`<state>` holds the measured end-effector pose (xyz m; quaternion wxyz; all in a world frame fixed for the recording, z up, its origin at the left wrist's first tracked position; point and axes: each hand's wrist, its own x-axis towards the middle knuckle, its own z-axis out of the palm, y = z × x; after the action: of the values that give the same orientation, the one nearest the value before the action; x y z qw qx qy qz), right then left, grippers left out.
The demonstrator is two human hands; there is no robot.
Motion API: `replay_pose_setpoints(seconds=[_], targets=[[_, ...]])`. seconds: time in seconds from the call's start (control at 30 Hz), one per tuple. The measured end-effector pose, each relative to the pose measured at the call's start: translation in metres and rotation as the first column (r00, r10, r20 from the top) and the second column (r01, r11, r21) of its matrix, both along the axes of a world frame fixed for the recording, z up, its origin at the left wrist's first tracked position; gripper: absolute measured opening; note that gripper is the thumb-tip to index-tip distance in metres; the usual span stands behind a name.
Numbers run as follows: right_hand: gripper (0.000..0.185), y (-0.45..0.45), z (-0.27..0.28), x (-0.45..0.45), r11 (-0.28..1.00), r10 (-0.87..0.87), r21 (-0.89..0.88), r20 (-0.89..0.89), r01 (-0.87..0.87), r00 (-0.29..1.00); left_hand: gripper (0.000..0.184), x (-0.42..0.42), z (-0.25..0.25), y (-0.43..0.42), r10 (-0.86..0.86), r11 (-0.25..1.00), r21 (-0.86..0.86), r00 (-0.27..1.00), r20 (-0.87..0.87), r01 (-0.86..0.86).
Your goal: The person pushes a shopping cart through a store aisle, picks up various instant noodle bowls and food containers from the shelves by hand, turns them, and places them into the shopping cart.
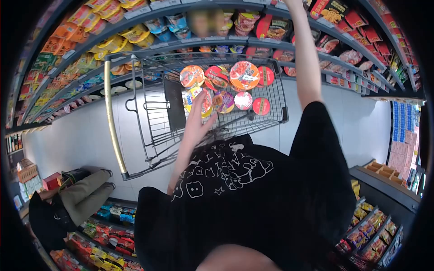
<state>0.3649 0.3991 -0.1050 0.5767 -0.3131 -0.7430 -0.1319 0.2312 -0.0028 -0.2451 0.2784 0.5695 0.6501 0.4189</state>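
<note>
Left hand [196, 126]: open, fingers parted over the yellow cup [190, 96], at the near left of the cups in the cart [175, 101]; contact unclear. Right hand [292, 2]: raised at the far shelves [137, 12], mostly cut off; grip cannot be told. Orange cup [244, 75]: far row. Another person [47, 221]: near left.

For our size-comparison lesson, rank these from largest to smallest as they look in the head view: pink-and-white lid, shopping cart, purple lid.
1. Shopping cart
2. Purple lid
3. Pink-and-white lid
</note>
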Motion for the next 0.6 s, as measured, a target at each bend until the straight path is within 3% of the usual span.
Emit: replay_pose_setpoints(seconds=[0.03,0.1,0.13,0.2,0.23,0.27,0.3,0.37,0.4,0.43,0.47,0.5,0.53,0.57,0.6], targets=[[0.055,-0.035,-0.013,0.012,0.995,0.088,0.048,-0.139,-0.082,0.986,0.063,-0.003,-0.007,-0.003,-0.027,0.996,-0.088,0.999,-0.017,0.025],[0.035,-0.074,-0.084,0.047,0.999,0.043,-0.019,-0.188,-0.047,0.981,0.056,-0.011,-0.042,-0.017,-0.083,0.964,-0.265,0.976,-0.203,0.027],[0.026,-0.11,-0.12,0.057,0.974,0.002,-0.215,-0.324,-0.075,0.946,0.056,-0.014,-0.052,-0.021,-0.085,0.962,-0.273,0.977,-0.195,0.03],[0.018,-0.156,-0.214,0.09,0.862,-0.18,-0.506,-0.296,0.006,0.938,0.049,-0.02,-0.068,-0.029,-0.205,0.884,-0.447,0.973,-0.109,0.136],[0.021,-0.182,-0.258,0.105,0.752,-0.201,-0.654,-0.344,-0.08,0.917,0.049,-0.02,-0.076,-0.034,-0.202,0.88,-0.456,0.974,-0.105,0.134],[0.021,-0.207,-0.287,0.112,0.51,-0.366,-0.859,-0.273,-0.054,0.889,0.046,-0.02,-0.084,-0.038,-0.166,0.874,-0.474,0.983,-0.077,0.11],[0.028,-0.224,-0.351,0.131,0.5,-0.337,-0.866,-0.182,0.012,0.924,0.043,-0.021,-0.089,-0.039,-0.131,0.865,-0.494,0.99,-0.052,0.089],[0.044,-0.245,-0.415,0.15,0.163,-0.391,-0.921,0.268,0.353,0.88,0.043,-0.02,-0.094,-0.042,-0.154,0.858,-0.501,0.987,-0.04,0.113],[0.044,-0.243,-0.438,0.157,0.154,-0.392,-0.924,0.268,0.35,0.88,0.042,-0.019,-0.097,-0.045,-0.137,0.837,-0.54,0.989,-0.059,0.084],[0.052,-0.238,-0.459,0.165,-0.235,-0.411,-0.952,0.282,0.198,0.867,0.042,-0.018,-0.1,-0.048,-0.122,0.815,-0.577,0.989,-0.079,0.054],[0.061,-0.234,-0.477,0.173,-0.578,-0.42,-0.816,0.302,0.004,0.856,0.042,-0.017,-0.103,-0.05,-0.122,0.803,-0.594,0.989,-0.08,0.052],[0.061,-0.235,-0.491,0.187,-0.583,-0.419,-0.813,0.3,0.0,0.857,0.042,-0.016,-0.106,-0.053,-0.123,0.8,-0.598,0.989,-0.083,0.049],[0.063,-0.239,-0.504,0.203,-0.388,0.043,-0.887,0.253,0.25,0.966,0.043,-0.015,-0.109,-0.058,-0.122,0.789,-0.614,0.988,-0.098,0.037],[0.065,-0.242,-0.511,0.212,-0.082,0.498,-0.93,0.273,0.358,0.823,0.045,-0.012,-0.11,-0.06,-0.119,0.778,-0.628,0.987,-0.112,0.022],[0.06,-0.244,-0.51,0.212,-0.189,0.421,-0.92,0.24,0.343,0.875,0.044,-0.009,-0.108,-0.061,-0.095,0.751,-0.66,0.992,-0.087,0.014]])
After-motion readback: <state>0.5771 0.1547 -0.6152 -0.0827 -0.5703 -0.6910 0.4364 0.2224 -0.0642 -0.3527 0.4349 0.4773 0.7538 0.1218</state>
